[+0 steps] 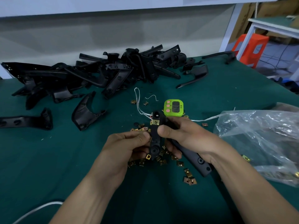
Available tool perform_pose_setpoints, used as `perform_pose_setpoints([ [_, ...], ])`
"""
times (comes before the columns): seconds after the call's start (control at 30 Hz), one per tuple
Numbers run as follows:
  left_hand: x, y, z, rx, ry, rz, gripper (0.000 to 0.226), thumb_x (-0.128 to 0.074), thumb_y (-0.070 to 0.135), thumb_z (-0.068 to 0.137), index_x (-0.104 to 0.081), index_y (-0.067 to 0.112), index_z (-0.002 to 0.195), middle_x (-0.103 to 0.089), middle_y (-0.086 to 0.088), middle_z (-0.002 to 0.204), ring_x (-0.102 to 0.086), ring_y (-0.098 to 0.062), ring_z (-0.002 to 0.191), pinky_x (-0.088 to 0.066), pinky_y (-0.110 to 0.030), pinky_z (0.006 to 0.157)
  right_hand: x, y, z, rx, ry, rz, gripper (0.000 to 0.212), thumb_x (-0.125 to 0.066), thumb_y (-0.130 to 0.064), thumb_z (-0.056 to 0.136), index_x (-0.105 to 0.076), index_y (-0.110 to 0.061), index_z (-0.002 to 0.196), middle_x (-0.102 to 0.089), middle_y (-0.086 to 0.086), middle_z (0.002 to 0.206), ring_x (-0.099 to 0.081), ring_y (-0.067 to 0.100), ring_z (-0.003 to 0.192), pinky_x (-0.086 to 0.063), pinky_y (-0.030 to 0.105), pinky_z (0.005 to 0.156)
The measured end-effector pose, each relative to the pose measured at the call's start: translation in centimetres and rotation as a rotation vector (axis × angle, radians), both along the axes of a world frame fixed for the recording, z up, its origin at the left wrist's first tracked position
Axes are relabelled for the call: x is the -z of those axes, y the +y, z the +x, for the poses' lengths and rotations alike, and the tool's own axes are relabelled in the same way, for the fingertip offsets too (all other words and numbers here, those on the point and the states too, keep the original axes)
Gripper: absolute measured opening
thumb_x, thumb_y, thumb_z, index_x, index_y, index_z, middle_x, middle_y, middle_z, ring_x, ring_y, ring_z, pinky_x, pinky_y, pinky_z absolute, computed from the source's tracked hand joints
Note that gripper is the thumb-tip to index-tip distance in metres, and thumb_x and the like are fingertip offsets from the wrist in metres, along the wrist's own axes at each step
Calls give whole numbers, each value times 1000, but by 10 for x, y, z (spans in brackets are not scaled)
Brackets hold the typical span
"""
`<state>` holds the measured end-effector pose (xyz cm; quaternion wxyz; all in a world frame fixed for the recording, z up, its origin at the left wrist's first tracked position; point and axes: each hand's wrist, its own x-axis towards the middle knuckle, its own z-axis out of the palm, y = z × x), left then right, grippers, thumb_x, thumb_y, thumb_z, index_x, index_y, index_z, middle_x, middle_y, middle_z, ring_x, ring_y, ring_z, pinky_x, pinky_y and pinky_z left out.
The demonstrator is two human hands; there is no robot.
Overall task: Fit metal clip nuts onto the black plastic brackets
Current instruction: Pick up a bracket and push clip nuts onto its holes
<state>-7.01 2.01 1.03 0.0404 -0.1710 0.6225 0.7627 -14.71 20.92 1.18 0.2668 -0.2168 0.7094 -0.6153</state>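
Bracket (155, 138) is held up mid-scene, just above the table (48, 159), long axis running near-far. One clip nut (155, 122) is already seated on it nr the far end, gold w/ a hole in the middle. No nut visible on the near round boss.

R hand (182, 135) wraps the bracket from the right, thumb pressed on its front face, fingers curled behind. A long black arm (199, 160) runs near-right under that palm. Can't tell if it's the same part or a 2nd one.

L hand (127, 143): thumb and fingertips pinched together at the bracket's left edge, mid-length. Whether a nut sits in that pinch is hidden.

Loose nuts (179, 164) are scattered on the cloth directly under and around both hands, plenty left. Green timer (174, 108) is just beyond the bracket's far end, white string (137, 97) far-left of it. Crinkled plastic bag (258, 135) is to the right.

Big pile of brackets (113, 70) far-left, plus a few singles nearer and to the far right. No gold seen on any of them from here, though small detail is hard to read.

Progress est: early. This unit is partly done, 1 nut on and prob. the next going on now. The bulk of the pile looks untouched.
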Motion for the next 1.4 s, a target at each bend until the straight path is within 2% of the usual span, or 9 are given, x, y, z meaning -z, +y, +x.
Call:
perform_pose_setpoints([
  [0.2,-1,6,4,-80,27,23,30,-78,31,60,-82,9,79,-74,-9,75,-64,-12,59,-51,-18,51,-1,-5,1,42,46,54,40,-69,-57,84,-63,-19,94,-63,12,63,-50,26,45,-40,36,51],
  [0.33,1,15,6,-86,47,-1,35,-78,32,65,-81,5,86,-76,-11,84,-65,-13,66,-53,-17,58,0,-6,2,77,96,82,34,-70,-65,79,-66,-32,87,-66,10,63,-55,27,45,-45,38,51],
  [0.5,-2,21,10,-132,122,-129,8,-76,24,86,-84,24,86,-79,-5,83,-69,-9,71,-56,-18,65,3,-7,2,141,177,84,36,-68,-72,79,-64,-37,84,-65,8,59,-57,25,42,-45,33,47],
  [0.67,-7,36,16,-196,280,-292,57,-87,12,75,-70,66,69,-74,29,78,-68,14,80,-49,-2,65,6,-10,0,280,253,154,76,-60,-88,66,-66,-24,107,-63,5,61,-58,15,57,-46,34,63],
  [0.73,-6,38,15,-230,265,-338,68,-90,8,70,-65,71,65,-70,38,78,-66,19,84,-48,-1,66,7,-10,0,290,277,176,70,-59,-87,68,-66,-27,103,-60,-1,56,-57,8,54,-45,33,64],
  [0.97,1,39,10,-239,286,-446,49,-81,12,79,-72,59,68,-73,27,72,-69,9,71,-47,-4,58,6,-11,2,287,335,240,60,-58,-82,76,-66,-29,103,-73,3,74,-68,9,71,-54,40,70],
  [1.1,5,40,5,-176,335,-568,25,-70,23,88,-64,25,64,-51,16,51,-43,-1,50,-35,-11,48,4,-13,4,317,247,112,50,-65,-76,77,-65,-31,98,-63,18,64,-59,23,48,-46,32,47],
  [1.23,-1,29,4,-71,263,-290,19,-66,18,94,-78,16,78,-73,-5,73,-63,-10,69,-54,-26,66,4,-13,5,257,118,18,56,-70,-71,76,-65,-19,97,-62,22,66,-52,28,46,-41,32,44],
  [1.4,-14,4,5,80,99,-91,21,-68,14,93,-80,10,77,-75,-13,83,-70,-19,73,-57,-23,66,5,-16,8,161,36,-39,48,-71,-62,83,-64,-16,97,-63,20,68,-49,29,48,-40,30,42],
])
